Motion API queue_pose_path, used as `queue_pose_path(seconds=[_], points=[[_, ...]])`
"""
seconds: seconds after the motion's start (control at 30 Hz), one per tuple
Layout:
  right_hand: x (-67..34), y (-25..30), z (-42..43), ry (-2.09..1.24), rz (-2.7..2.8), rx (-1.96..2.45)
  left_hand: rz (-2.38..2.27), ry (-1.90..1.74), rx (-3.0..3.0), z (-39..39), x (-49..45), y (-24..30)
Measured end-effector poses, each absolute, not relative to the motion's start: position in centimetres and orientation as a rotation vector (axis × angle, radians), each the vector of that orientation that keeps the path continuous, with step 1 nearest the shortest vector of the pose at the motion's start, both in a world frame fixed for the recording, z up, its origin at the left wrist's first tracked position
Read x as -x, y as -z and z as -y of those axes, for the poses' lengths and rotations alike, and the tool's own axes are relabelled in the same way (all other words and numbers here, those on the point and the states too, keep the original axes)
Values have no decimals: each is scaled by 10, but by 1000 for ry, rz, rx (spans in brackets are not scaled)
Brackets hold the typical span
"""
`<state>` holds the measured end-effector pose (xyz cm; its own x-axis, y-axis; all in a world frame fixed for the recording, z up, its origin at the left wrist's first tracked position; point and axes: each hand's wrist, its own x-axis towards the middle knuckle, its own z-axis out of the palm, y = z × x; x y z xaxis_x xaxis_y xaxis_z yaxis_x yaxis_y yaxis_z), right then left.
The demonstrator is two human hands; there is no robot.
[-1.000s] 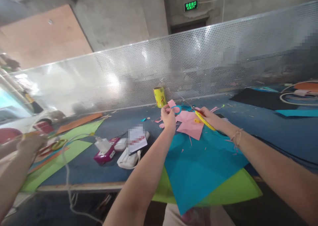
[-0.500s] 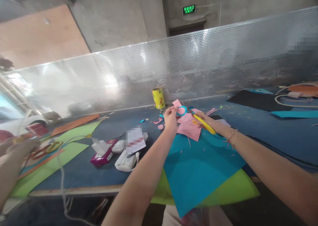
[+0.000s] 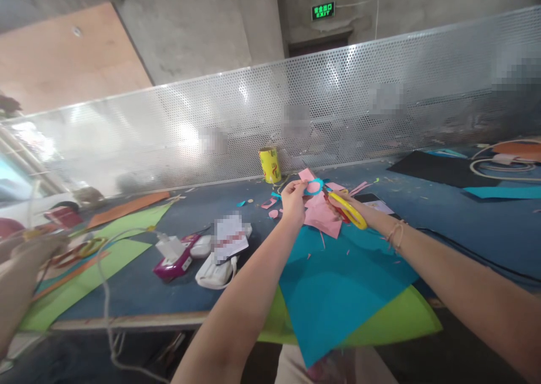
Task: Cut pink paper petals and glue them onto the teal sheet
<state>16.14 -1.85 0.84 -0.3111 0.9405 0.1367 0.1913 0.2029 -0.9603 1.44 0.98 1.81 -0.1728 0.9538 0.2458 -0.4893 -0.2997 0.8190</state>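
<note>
My left hand [image 3: 293,200] pinches a small round paper cutout [image 3: 314,186], pink in the middle with a blue scalloped edge. Yellow-and-red scissors [image 3: 347,209] are in my right hand [image 3: 367,210], fingers wrapped round the handles, blades just right of the cutout. Pink paper pieces [image 3: 324,218] lie beneath both hands. Nearer to me, a large blue sheet [image 3: 338,288] overlaps a green sheet [image 3: 389,322] and hangs over the table edge. Small pink and blue scraps [image 3: 273,213] are scattered left of the pink pieces.
A yellow tape roll [image 3: 269,165] stands by the perforated metal screen [image 3: 236,119]. To the left are a purple power strip [image 3: 175,263] and a white device [image 3: 214,271] with cables. Another person's arm [image 3: 21,271] is at far left, near other scissors [image 3: 82,251]. Black paper [image 3: 435,170] lies right.
The scissors have turned in my right hand, their blades shifting down and away from the cutout, and the red handle now shows. My left hand still holds the cutout, moved slightly right.
</note>
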Motion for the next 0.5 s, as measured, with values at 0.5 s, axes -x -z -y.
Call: queue_pose_path(seconds=[0.5], points=[[-150,-3,10,-1474,1380,1021,-680,-1696,-882,-6,-15,-21]])
